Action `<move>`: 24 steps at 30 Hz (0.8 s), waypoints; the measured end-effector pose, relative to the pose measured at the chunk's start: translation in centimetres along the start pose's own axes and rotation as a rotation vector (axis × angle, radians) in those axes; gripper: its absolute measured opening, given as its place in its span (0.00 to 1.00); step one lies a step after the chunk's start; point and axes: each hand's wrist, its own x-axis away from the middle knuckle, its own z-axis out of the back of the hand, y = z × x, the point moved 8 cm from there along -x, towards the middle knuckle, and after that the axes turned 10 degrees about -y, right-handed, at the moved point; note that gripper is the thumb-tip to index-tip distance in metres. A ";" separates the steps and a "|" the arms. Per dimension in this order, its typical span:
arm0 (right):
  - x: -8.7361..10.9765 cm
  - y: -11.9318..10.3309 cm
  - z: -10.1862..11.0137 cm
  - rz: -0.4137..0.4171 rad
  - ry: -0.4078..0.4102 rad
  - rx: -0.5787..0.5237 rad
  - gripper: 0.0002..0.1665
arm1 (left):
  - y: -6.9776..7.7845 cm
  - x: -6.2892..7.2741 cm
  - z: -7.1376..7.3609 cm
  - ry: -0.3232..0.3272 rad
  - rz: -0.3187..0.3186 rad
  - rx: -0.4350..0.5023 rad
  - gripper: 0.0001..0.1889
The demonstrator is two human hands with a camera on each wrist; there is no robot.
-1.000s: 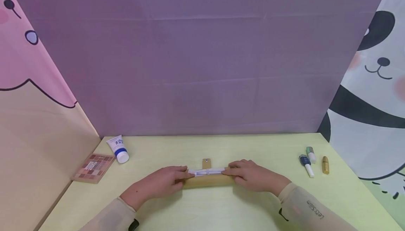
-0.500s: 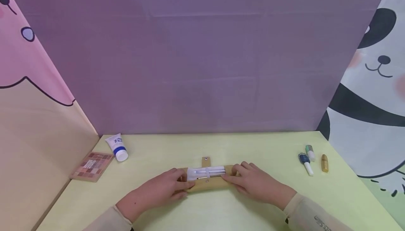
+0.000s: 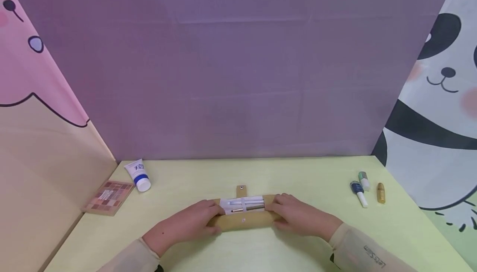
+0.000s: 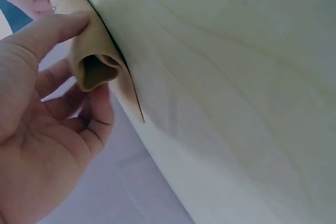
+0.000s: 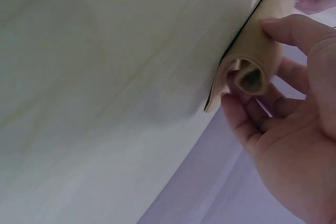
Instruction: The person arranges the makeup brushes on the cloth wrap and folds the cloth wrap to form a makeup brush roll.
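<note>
Between the two hands lies a tan roll-up brush case (image 3: 238,223), partly unrolled on the table. Its white inside shows several slim white brushes (image 3: 251,201) and a gold-and-dark one (image 3: 247,208) under a pale strap. A snap tab (image 3: 241,191) sticks out at the far side. My left hand (image 3: 191,221) grips the left end of the roll, thumb on top and fingers beneath. The right end is held likewise by my right hand (image 3: 298,217). Both wrist views show the curled end of the roll (image 4: 97,40) (image 5: 260,48) between thumb and fingers.
At the left lie a makeup palette (image 3: 109,197) and a white-and-blue tube (image 3: 138,176). A dark-blue nail polish bottle (image 3: 358,192), a green-and-white bottle (image 3: 364,181) and a gold tube (image 3: 381,193) lie at the right. A purple backdrop (image 3: 238,77) stands behind the table.
The rolled part of the brush case has come toward the person, with both hands still on its ends. More of the white inside shows, and the gold-and-dark brush has come into view.
</note>
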 end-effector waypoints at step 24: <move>-1.7 2.4 0.5 -0.003 0.068 -0.085 0.20 | -1.7 -1.9 0.8 0.110 -0.012 0.035 0.11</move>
